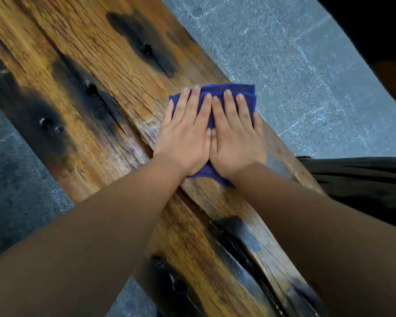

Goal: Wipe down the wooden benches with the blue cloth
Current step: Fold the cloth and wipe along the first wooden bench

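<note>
Grip: both hands lie flat and open on the cloth point(229, 92), pressing it down, no fingers curled round it.
Left hand point(184, 136): palm down, fingers spread and pointing away from the body, thumb tucked beside the other thumb; little finger reaches just past the cloth's left edge onto wood.
Right hand point(236, 138): palm down, touching the left hand along the thumbs, fingers straight; its outer side lies near the bench's right edge.
Arms: both forearms stretched forward, converging at the wrists.
Cloth: blue, folded, on the right part of the bench point(96, 72), its far corner at the bench's right edge.
Bench: planks run diagonally, with dark stains around bolt heads; wide bare wood lies left and far of the hands, and more toward the body.
Floor point(306, 65): grey stone on both sides of the bench.
Right margin: dark fabric point(364, 179) beside the bench.
</note>
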Demonstrator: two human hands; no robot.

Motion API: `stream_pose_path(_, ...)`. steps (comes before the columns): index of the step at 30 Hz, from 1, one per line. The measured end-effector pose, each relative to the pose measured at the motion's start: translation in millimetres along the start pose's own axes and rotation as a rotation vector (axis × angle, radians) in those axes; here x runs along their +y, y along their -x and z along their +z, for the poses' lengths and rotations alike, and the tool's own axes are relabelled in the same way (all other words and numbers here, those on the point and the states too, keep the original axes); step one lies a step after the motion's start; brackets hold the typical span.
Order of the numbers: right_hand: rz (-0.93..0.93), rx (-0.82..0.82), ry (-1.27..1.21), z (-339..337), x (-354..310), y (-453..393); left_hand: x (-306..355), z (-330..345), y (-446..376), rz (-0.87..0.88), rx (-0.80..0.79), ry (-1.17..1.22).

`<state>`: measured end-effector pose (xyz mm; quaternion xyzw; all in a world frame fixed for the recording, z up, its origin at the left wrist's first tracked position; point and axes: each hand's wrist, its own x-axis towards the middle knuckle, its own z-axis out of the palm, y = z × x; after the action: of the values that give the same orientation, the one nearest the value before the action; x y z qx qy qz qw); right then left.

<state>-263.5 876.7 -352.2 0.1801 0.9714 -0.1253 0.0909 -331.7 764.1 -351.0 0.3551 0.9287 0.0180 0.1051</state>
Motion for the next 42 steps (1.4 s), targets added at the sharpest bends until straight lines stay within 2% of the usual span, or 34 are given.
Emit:
stream_pose_path(14, -0.01, 0.021, -0.053, -19, -5, -82, -29, -16, -73, -0.053, 0.048, 0.026)
stream_pose_path(33, 0.009, 0.035, 0.006, -18, -8, -81, -32, -9, -74, -0.045, 0.061, 0.052)
stream_pose_path(37, 0.017, 0.027, 0.08, -14, -24, -66, -39, -7, -51, -0.07, 0.049, 0.043)
stream_pose_path(42, -0.113, -0.063, 0.113, 8, -81, -25, -78, -3, 23, -0.185, -0.014, 0.088)
